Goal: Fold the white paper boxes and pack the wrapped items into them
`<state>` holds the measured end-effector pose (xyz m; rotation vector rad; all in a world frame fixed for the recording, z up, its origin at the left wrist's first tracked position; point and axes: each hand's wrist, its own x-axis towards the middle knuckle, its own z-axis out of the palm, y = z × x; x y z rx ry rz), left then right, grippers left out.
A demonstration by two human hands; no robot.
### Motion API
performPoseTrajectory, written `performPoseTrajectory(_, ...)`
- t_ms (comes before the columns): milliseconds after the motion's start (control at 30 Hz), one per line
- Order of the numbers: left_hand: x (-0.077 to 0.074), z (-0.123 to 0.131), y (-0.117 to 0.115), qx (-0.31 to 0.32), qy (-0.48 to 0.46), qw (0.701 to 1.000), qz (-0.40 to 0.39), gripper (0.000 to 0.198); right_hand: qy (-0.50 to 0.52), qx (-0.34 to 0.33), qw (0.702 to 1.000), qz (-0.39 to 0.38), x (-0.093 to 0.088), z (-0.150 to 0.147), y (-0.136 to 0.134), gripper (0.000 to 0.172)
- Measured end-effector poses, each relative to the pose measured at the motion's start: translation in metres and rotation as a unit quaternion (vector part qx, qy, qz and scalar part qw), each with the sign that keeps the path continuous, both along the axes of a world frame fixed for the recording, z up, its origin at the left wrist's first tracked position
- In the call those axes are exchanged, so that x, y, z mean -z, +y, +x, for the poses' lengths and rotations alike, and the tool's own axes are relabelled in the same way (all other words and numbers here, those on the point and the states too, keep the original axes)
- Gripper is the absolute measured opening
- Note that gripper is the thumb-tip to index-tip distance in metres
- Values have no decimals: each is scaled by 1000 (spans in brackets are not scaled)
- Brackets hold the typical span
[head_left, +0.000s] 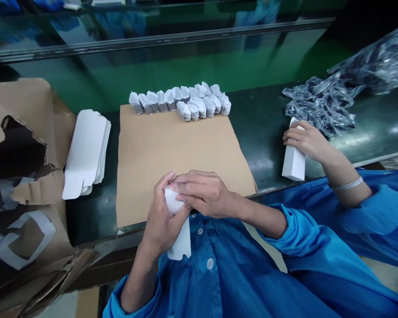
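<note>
Close to my body, a narrow white carton (181, 242) points down with its open, notched end towards me. My left hand (161, 221) is wrapped round it. From the right, my right hand (209, 190) reaches over, its fingers bent and pressed on the carton's upper end. Those fingers partly hide that end, so I cannot see whether anything is inside. Below my hands' far side lies a flat cardboard sheet (172, 150). Several small paper-wrapped pieces (192, 99) stand in rows along its back edge.
Flat white cartons (84, 150) are stacked on the left, beside a torn cardboard box (58, 123) with white scraps. At right, a co-worker's hand (307, 139) grips another white carton (293, 163) near crumpled clear plastic bags (321, 104). A dark rail (172, 37) crosses behind the green bench.
</note>
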<state>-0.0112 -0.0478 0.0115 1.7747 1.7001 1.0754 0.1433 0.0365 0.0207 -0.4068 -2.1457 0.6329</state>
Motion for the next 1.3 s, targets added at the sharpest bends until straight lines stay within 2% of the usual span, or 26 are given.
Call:
performPoseTrajectory(100,-1,3,-1,7,-26,1000,-13,62,-55,-22,998,25,0,1,0,25)
performPoseTrajectory(167,-3,5,0,-12,-47,999,-20,63,-82,-44,996,9,-5,1,4,28)
performPoseTrajectory(267,-1,4,13,-94,-117,988,-26,59,-122,-106,984,-71,-18,-1,28,30)
performPoseTrajectory(300,3,2,21,-126,-164,978,-26,54,-147,-104,980,-87,-22,-3,42,31)
performPoseTrajectory(333,7,-2,31,-155,-219,963,-21,49,-177,-70,978,-88,-25,-5,58,32)
performPoseTrajectory(400,19,-14,51,-203,-311,929,1,37,-251,83,964,-42,-27,-11,96,31)
performPoseTrajectory(467,30,-27,67,-237,-341,909,30,33,-322,227,918,37,-21,-19,134,31)
performPoseTrajectory(533,37,-39,74,-257,-322,910,52,35,-374,256,886,97,-9,-29,163,33)
performPoseTrajectory(600,37,-47,70,-264,-214,938,67,46,-390,234,882,120,3,-37,178,34)
performPoseTrajectory(667,31,-53,58,-231,-29,970,70,58,-390,219,885,130,12,-42,180,36)
performPoseTrajectory(733,22,-57,44,-110,145,982,52,63,-387,200,890,136,17,-43,175,37)
performPoseTrajectory(767,18,-59,38,-26,199,979,37,64,-381,185,896,131,18,-42,172,37)
performPoseTrajectory(833,10,-60,32,135,269,954,10,66,-365,145,915,92,18,-38,166,34)
performPoseTrajectory(900,4,-60,33,217,315,924,-2,66,-347,120,930,30,17,-34,162,34)
performPoseTrajectory(967,1,-58,41,229,349,909,-9,62,-331,149,932,-8,16,-33,161,32)
performPoseTrajectory(1067,-2,-54,53,213,384,898,-32,58,-343,218,913,15,16,-40,161,38)
performPoseTrajectory(1133,0,-51,58,201,381,901,-44,56,-379,229,896,45,17,-49,163,39)
performPoseTrajectory(1200,4,-48,56,188,367,910,-43,51,-397,241,884,55,18,-58,167,31)
performPoseTrajectory(1300,12,-44,47,133,355,925,-11,39,-372,246,895,23,17,-57,169,31)
